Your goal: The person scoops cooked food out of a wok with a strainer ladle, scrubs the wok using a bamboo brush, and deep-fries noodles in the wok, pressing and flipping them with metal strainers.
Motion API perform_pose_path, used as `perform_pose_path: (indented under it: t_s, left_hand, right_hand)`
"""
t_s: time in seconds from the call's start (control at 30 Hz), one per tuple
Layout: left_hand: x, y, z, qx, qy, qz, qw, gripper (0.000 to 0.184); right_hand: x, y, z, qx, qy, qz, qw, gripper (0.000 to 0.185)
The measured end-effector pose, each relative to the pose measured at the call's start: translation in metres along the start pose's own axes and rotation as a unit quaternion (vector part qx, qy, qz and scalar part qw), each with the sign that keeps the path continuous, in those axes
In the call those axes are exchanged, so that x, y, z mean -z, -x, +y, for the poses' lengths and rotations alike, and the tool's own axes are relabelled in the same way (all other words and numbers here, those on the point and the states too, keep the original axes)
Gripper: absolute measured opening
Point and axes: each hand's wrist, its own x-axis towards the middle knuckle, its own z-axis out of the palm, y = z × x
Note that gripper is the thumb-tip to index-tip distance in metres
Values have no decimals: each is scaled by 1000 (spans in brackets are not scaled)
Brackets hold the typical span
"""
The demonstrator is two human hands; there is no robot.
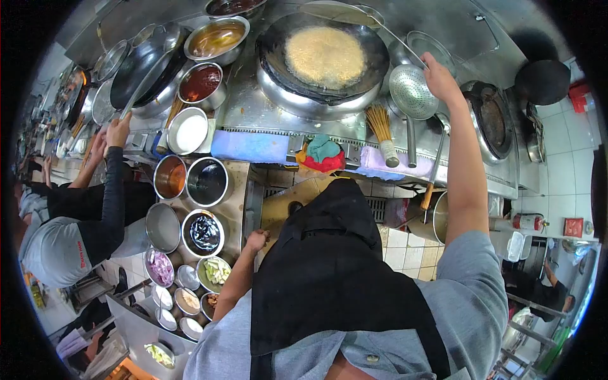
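My right hand is closed around the long thin handle of a wide, shallow strainer, whose head reaches past the far rim of the wok. Bubbling golden oil fills the wok's middle. Just below my right hand, a perforated metal skimmer rests with its handle toward me. My left hand hangs low by the edge of the side counter, fingers curled. Whether anything is in it I cannot make out.
A bamboo brush and folded cloths lie along the stove front. Pots of dark sauce and bowls of chopped vegetables crowd my left. A co-worker stands further left, holding a long-handled tool. A wooden-handled ladle leans at right.
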Motion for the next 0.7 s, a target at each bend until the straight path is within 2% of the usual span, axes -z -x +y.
perform_pose_path:
  t_s: [0.07, 0.13, 0.17, 0.3, 0.37, 0.4, 0.47, 0.57, 0.63, 0.67, 0.7]
  left_hand:
    - [3, -4, 1, 17, -68, -31, 997, 31]
    - [5, -3, 1, 11, -112, -27, 993, 32]
    - [6, -5, 2, 2, -154, -23, 988, 32]
    - [3, -17, 9, 8, -173, -38, 984, 34]
    - [3, -17, 31, -21, -262, -47, 964, 36]
    - [3, -22, 33, -60, -267, -58, 960, 38]
    - [-1, -35, 39, -49, -274, -52, 959, 37]
    - [-7, -29, 63, -44, -286, -38, 957, 37]
    - [-9, -22, 69, -46, -290, -28, 956, 38]
    - [-9, -22, 70, -59, -287, -13, 956, 39]
    - [-8, -25, 74, -74, -283, 3, 956, 39]
  right_hand:
    - [3, 17, 5, -17, -8, -7, 1000, 37]
    - [3, 38, 13, 50, -6, 51, 997, 36]
    - [-1, 46, 25, 47, -5, 52, 998, 36]
    - [5, 83, 28, -12, 2, 47, 999, 37]
    - [9, 91, 20, -32, -12, 26, 999, 37]
    - [5, 99, 20, -34, -13, 42, 998, 37]
    - [0, 105, 21, -38, -12, 61, 997, 37]
    - [-4, 109, 15, -84, -2, 30, 996, 37]
    - [-7, 118, -8, -22, -45, 73, 996, 36]
    - [-4, 123, -24, -22, -46, 74, 996, 36]
    - [5, 125, -49, -61, -119, 33, 991, 36]
